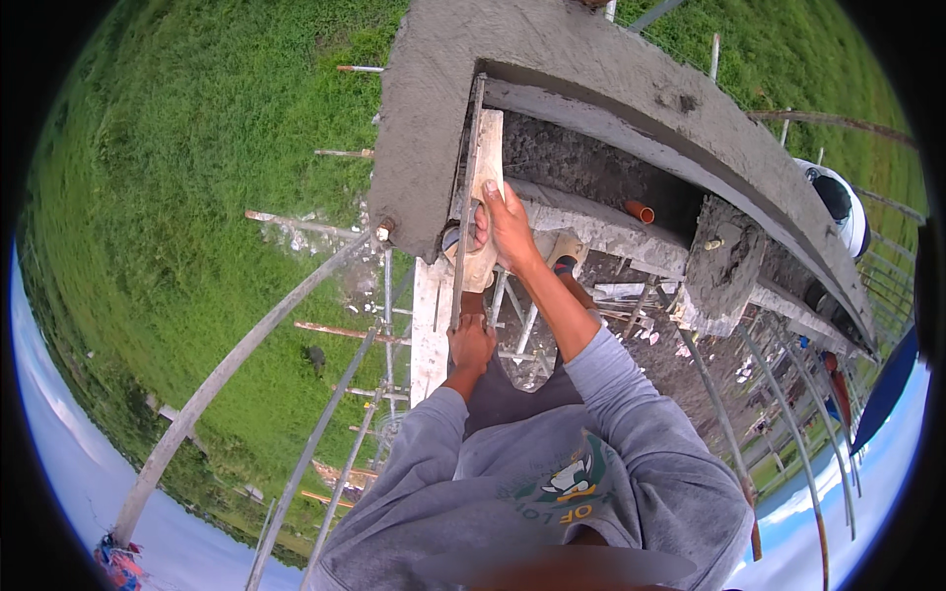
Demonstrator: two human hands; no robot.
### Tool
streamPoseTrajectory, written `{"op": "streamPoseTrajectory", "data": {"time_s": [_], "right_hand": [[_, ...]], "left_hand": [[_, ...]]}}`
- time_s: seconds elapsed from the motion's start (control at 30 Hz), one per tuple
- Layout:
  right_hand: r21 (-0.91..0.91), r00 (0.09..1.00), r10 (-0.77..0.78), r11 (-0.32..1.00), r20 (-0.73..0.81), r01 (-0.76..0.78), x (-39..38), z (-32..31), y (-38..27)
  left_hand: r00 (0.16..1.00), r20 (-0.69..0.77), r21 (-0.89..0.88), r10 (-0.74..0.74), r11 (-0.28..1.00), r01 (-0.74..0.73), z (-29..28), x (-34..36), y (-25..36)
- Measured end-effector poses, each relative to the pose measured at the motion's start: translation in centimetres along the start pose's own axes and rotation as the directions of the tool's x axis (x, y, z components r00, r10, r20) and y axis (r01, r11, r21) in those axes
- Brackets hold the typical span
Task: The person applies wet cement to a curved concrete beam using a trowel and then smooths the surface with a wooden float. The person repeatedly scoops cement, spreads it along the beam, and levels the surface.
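My right hand (510, 225) grips a pale wooden float (489, 138) lying lengthwise along the inner edge of the wet cement corner (419, 158). A long, thin straightedge (458, 291) runs beside the float from the recess's top corner down toward my body. My left hand (471, 345) is closed around the lower end of this straightedge. Below the float, a foot in a sandal (564, 254) rests at the right, partly hidden by my arm.
A cement-plastered curved ledge (641, 64) encloses a dark recess with an orange pipe (641, 212). A rough block (719, 261) crosses it at right. Scaffold poles (227, 374) surround the structure, with grass below. A white rounded object (845, 207) sits beyond the ledge.
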State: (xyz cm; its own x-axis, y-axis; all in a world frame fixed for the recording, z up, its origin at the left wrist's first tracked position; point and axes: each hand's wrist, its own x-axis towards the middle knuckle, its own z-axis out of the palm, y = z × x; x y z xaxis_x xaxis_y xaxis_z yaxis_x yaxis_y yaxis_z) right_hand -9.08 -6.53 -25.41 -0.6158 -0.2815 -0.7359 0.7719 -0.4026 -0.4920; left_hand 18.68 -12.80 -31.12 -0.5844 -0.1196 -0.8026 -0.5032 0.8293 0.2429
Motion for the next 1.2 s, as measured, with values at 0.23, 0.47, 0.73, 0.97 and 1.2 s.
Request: {"op": "streamPoseTrajectory", "data": {"time_s": [0.23,0.47,0.73,0.97,1.2], "right_hand": [[-0.045,0.999,-0.024,0.999,-0.025,0.023,0.9,1.4,-1.6],[0.104,0.982,-0.131,0.984,-0.140,0.146,-1.9,-3.6,-0.1],[-0.950,0.833,-0.553,0.250,0.021,0.190,-13.5,-5.5,-7.8],[-0.968,0.876,-0.412,-0.109,0.251,0.226,-9.9,2.1,-17.3],[-0.915,0.843,-0.388,-0.304,0.373,0.264,-1.8,6.1,-18.9]], "left_hand": [[1.000,-0.009,0.004,0.011,1.000,-0.011,0.4,0.3,-0.1],[1.000,-0.012,0.053,-0.008,0.999,0.009,0.5,0.3,-0.2],[1.000,0.009,0.108,-0.004,0.994,0.003,0.8,0.6,0.2],[1.000,-0.011,0.072,0.017,0.997,-0.016,1.2,0.9,0.7],[0.999,0.024,0.049,-0.021,0.999,0.020,1.0,0.8,0.8]]}}
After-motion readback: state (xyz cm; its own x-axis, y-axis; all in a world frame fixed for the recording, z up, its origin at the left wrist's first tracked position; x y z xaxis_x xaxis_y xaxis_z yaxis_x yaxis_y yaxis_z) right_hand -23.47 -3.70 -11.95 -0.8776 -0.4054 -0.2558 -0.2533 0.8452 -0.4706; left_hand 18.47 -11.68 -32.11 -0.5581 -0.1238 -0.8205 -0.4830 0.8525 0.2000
